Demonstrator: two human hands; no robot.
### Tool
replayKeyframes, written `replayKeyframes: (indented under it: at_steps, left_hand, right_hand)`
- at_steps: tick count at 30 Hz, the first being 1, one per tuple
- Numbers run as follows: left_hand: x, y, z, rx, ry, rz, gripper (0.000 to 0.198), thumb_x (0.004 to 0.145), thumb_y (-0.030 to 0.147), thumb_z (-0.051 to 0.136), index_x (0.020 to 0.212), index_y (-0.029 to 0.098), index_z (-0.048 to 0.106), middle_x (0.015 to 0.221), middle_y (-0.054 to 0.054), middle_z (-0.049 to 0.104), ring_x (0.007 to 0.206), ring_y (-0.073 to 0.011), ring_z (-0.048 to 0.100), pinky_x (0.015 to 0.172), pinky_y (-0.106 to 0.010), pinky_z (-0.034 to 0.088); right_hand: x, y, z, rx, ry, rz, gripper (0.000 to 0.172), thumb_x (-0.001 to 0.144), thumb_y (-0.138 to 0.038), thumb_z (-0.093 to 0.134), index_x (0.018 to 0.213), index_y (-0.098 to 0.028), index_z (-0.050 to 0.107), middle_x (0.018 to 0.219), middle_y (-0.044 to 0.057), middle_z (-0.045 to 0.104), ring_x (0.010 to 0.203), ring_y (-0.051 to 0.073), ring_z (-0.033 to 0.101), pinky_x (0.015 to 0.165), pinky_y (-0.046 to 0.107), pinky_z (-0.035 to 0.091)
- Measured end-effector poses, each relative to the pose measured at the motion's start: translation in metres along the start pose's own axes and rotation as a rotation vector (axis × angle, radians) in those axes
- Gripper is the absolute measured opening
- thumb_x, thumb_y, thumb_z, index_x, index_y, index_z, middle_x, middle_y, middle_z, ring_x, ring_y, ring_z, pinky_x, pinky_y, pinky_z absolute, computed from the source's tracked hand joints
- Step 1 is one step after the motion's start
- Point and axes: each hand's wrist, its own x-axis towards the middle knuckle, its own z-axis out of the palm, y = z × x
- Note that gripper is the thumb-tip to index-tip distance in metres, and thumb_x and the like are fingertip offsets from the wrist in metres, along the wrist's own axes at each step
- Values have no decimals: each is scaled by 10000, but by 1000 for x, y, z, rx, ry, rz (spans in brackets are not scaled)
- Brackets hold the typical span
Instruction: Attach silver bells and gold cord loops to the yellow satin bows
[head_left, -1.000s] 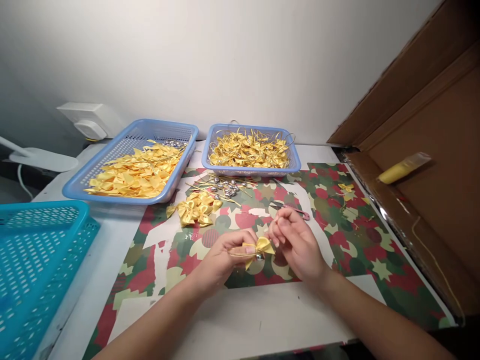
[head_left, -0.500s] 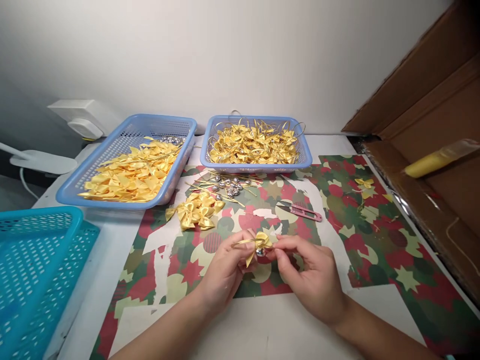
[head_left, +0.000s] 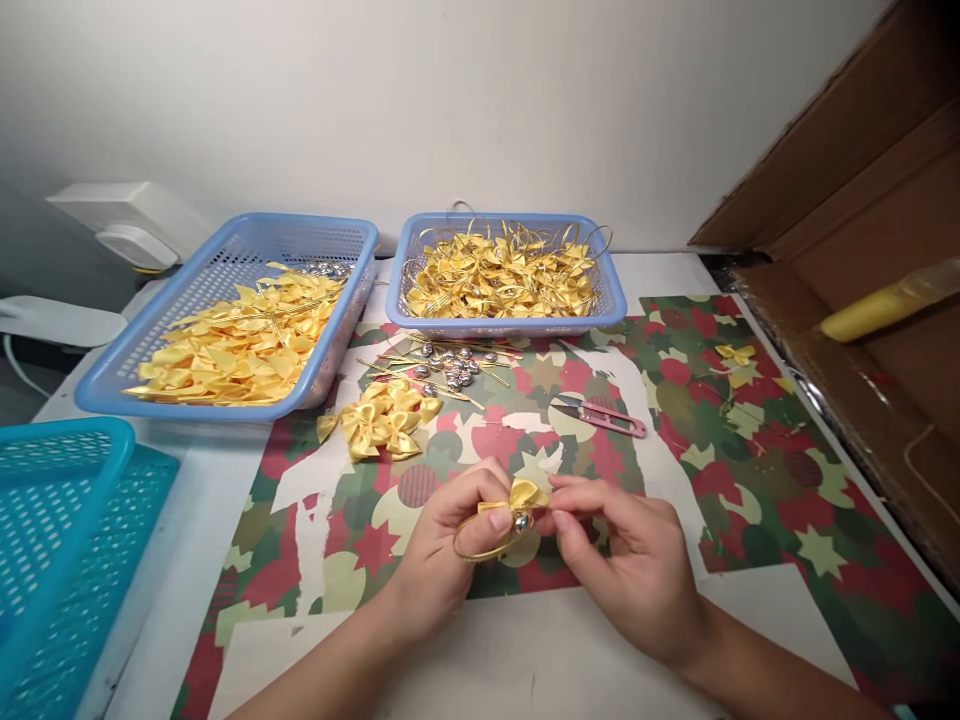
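My left hand [head_left: 446,555] pinches a small yellow ribbon bow [head_left: 523,495] with a silver bell and a gold cord loop [head_left: 480,545] hanging under it. My right hand [head_left: 622,560] pinches the same bow from the right, fingers closed on it. Both hands hover over the red and green patterned sheet [head_left: 750,480]. Just beyond them lie a pile of loose yellow bows [head_left: 379,420], a scatter of silver bells and gold cords [head_left: 450,368], and small pink snips [head_left: 604,415].
A blue basket of flat yellow bows [head_left: 225,320] stands at the back left, a blue basket of finished bows with gold loops [head_left: 510,275] behind the middle. A turquoise basket [head_left: 60,540] sits at the left edge. A cardboard box [head_left: 862,250] with a yellow tube borders the right.
The gold cord now hangs as a curved loop under my left hand. Both hands stayed pinched on the bow while the view shifted slightly down and right.
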Motion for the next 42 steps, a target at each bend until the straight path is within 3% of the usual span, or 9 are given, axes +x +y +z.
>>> replayKeyframes:
  at_steps: [8, 12, 14, 17, 22, 28, 36, 42]
  left_hand:
    - [0, 0, -1, 7, 43, -27, 354, 838, 435, 641, 637, 174, 514, 723, 6, 445, 642, -124, 431, 587, -255, 324]
    - [3, 1, 2, -22, 67, -95, 375, 820, 427, 647, 609, 174, 468, 678, 13, 424, 604, -117, 383, 564, -256, 298]
    - [2, 1, 4, 9, 50, -93, 349, 855, 394, 616, 623, 176, 471, 678, 16, 424, 598, -114, 376, 560, -256, 293]
    - [-1, 2, 6, 183, 21, 21, 315, 904, 348, 572, 647, 180, 503, 691, 11, 440, 644, -125, 409, 597, -259, 319]
    - [-5, 3, 10, 414, 18, 221, 296, 932, 309, 539, 663, 188, 509, 684, 7, 459, 648, -129, 427, 594, -259, 322]
    - [-5, 1, 10, 479, 39, 304, 283, 943, 295, 521, 680, 194, 505, 680, 7, 460, 631, -126, 429, 569, -253, 327]
    - [-3, 1, 9, 580, 21, 361, 220, 930, 196, 511, 710, 195, 505, 692, 3, 473, 656, -128, 454, 588, -249, 355]
    - [-1, 4, 13, 700, 19, 426, 209, 893, 118, 497, 702, 198, 471, 666, 3, 463, 636, -126, 449, 556, -235, 362]
  right_hand:
    - [-2, 3, 0, 94, -39, 46, 170, 851, -95, 557, 849, -248, 632, 672, -21, 721, 611, 152, 670, 865, 380, 560]
    - [-7, 6, 1, 352, -77, 239, 154, 973, -255, 430, 858, -251, 532, 699, -6, 592, 719, 166, 595, 730, 332, 505]
    - [-10, 6, 3, 460, -103, 310, 189, 998, -324, 383, 853, -247, 477, 716, -11, 496, 674, 149, 510, 634, 292, 444]
    - [-12, 6, 6, 508, -177, 373, 163, 990, -354, 417, 869, -247, 441, 706, -34, 411, 587, 119, 410, 544, 258, 364]
    - [-9, 2, 9, 479, -205, 348, 81, 942, -314, 516, 918, -247, 478, 755, -21, 505, 647, 125, 519, 612, 267, 439]
    - [-5, -2, 11, 454, -146, 338, 58, 882, -264, 591, 860, -234, 547, 734, -9, 574, 624, 128, 565, 571, 248, 465]
    - [-4, -3, 13, 494, -143, 380, 101, 914, -245, 552, 821, -211, 529, 685, -28, 540, 560, 88, 523, 518, 204, 425]
    - [-10, -3, 11, 364, -135, 309, 140, 951, -249, 500, 817, -215, 515, 698, -27, 502, 574, 93, 494, 522, 209, 411]
